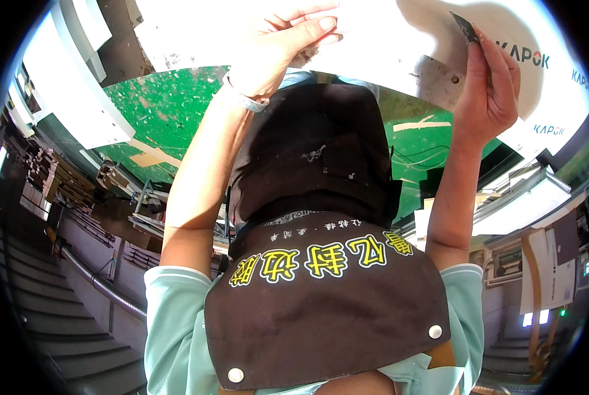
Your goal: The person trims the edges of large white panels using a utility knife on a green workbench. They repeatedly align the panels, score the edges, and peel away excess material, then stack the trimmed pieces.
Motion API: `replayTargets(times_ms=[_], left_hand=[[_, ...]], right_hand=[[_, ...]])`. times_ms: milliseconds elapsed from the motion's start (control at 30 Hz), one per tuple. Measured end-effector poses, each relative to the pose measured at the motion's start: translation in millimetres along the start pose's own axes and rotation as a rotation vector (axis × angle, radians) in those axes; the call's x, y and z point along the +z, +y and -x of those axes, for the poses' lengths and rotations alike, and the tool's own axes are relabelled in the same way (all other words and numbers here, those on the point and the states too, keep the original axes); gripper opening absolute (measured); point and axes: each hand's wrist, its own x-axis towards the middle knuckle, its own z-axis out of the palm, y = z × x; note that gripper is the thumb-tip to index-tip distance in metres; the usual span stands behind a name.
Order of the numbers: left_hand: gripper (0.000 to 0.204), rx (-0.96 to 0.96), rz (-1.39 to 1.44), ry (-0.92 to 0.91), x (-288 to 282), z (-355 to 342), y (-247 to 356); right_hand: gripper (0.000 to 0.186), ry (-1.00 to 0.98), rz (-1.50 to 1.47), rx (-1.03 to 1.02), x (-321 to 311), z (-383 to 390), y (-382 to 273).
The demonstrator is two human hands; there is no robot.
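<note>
Dark flat scraper (464, 27) pinched in right hand (488, 95), inside the near edge of the white panel (373, 39); left hand (288, 43) curled thumb-to-fingers by that edge, perhaps empty, hard to tell. Apparently mid-scraping; calls for steady pressure.
</note>
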Motion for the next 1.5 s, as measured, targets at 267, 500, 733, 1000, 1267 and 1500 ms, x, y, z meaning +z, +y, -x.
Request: replayTargets(times_ms=[267,500,733,1000,1267,1500], left_hand=[[0.024,0.012,-0.024,0.015,0.7,0.8,-5.6],[0.024,0.001,-0.010,0.045,7.3,2.5,-3.5],[0.025,-0.021,0.016,0.033,9.3,-1.0,-2.9],[0.016,0.014,-0.072,0.047,-10.8,-7.7,-13.0],[0.017,0.101,-0.068,0.042,15.5,-24.7,-2.7],[0.018,0.181,-0.213,0.342,82.8,-26.5,19.7]], right_hand=[[0.020,0.016,-0.030,0.005,0.1,6.0,-0.9],[0.020,0.022,0.023,-0.038,-2.4,8.6,2.9],[0.020,0.019,-0.023,-0.027,-8.7,7.3,2.2],[0.021,0.010,0.052,-0.056,11.6,18.4,9.0],[0.020,0.030,0.008,0.000,-5.0,2.7,9.3],[0.020,0.074,-0.160,0.541,-85.5,-24.9,-49.6]])
